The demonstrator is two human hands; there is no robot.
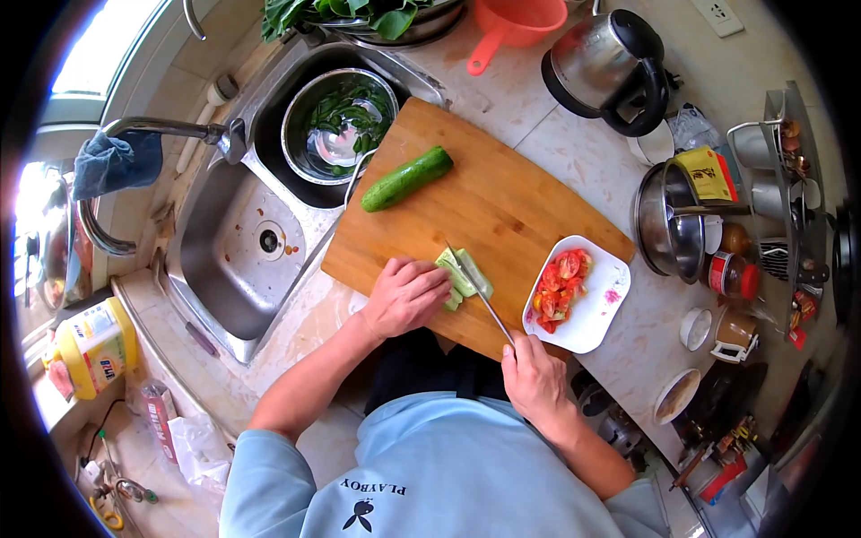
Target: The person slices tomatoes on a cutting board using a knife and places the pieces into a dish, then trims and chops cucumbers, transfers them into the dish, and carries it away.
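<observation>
In my right hand (535, 375) is the handle of a kitchen knife (484, 300), its blade angled up and left across pale green cucumber pieces (462, 273) on the wooden cutting board (502, 188). My left hand (408, 298) is closed, fingers curled together and pressed against the left side of these pieces. Its fingertips are partly hidden. A larger length of green cucumber (408, 179) lies farther up the board, apart from both hands. On the board's right side stands a white flowered dish (596, 318) holding chopped tomato (563, 278).
Left of the board is a double sink (202, 260); a metal bowl (296, 152) of cut greens sits in one basin. An electric kettle (596, 67), a red strainer (516, 22) and stacked metal bowls (655, 220) stand behind and to the right. Leafy vegetables (386, 18) lie at the back.
</observation>
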